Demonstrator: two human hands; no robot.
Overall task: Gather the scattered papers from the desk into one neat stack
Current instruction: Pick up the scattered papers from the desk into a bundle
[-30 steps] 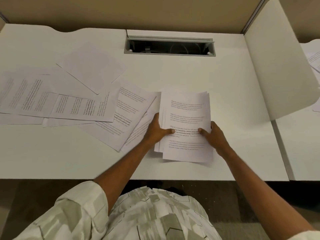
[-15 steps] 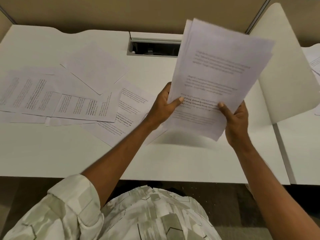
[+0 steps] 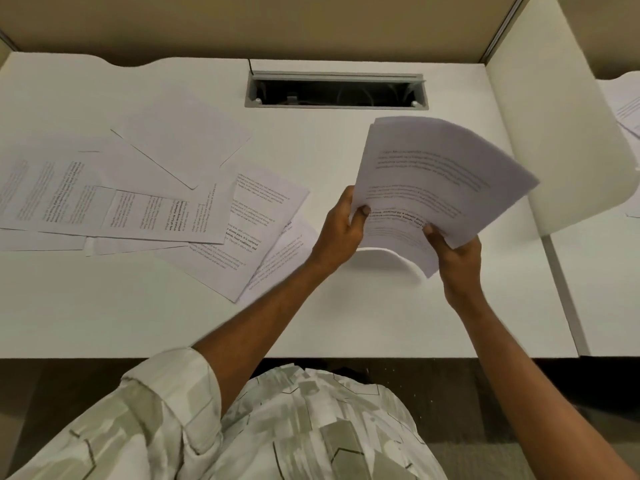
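Stack (image 3: 440, 178) lifted off desk (image 3: 346, 306), long axis tilted up-right; both hands' fingers (image 3: 362, 211) pinching its near edge.

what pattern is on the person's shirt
A pale camouflage-like patchwork of cream and olive-grey on the shirt, head view.

Gathered stack (image 3: 440, 181), earlier flat on the desk (image 3: 346, 317), now aloft, tilted rightward, bowed between both hands.
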